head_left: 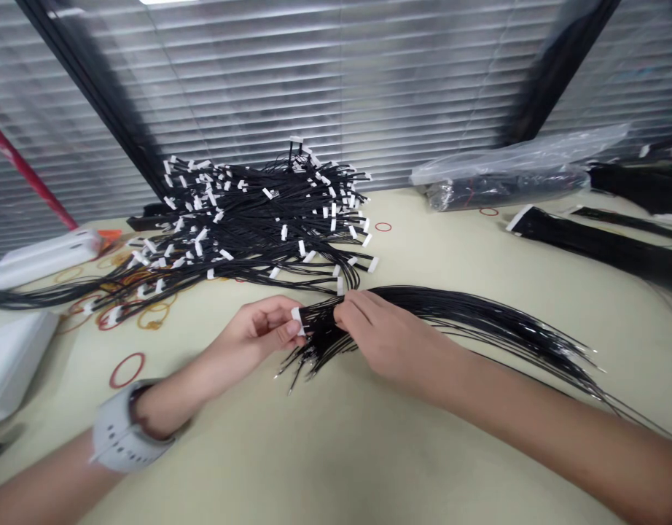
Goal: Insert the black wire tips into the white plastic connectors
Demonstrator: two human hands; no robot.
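Observation:
My left hand (pixel 267 328) pinches a small white connector (pixel 298 321) between thumb and fingers. Black wires run from the connector toward my right hand (pixel 372 328), whose fingers are closed on black wires just to the right of it. A long bundle of loose black wires (pixel 478 313) with bare metallic tips lies under and beyond my right hand, fanning out to the right. More wire ends (pixel 300 364) poke out below the connector. Exactly which wires my right fingertips grip is hidden behind the hand.
Behind my hands lies a big heap of black cables with white connectors (pixel 259 211). Red and yellow rubber bands (pixel 127 370) are scattered on the table (pixel 314 459). White boxes (pixel 16 357) stand at left; a plastic-wrapped bundle (pixel 505 186) and black cable bundles (pixel 603 244) lie at right.

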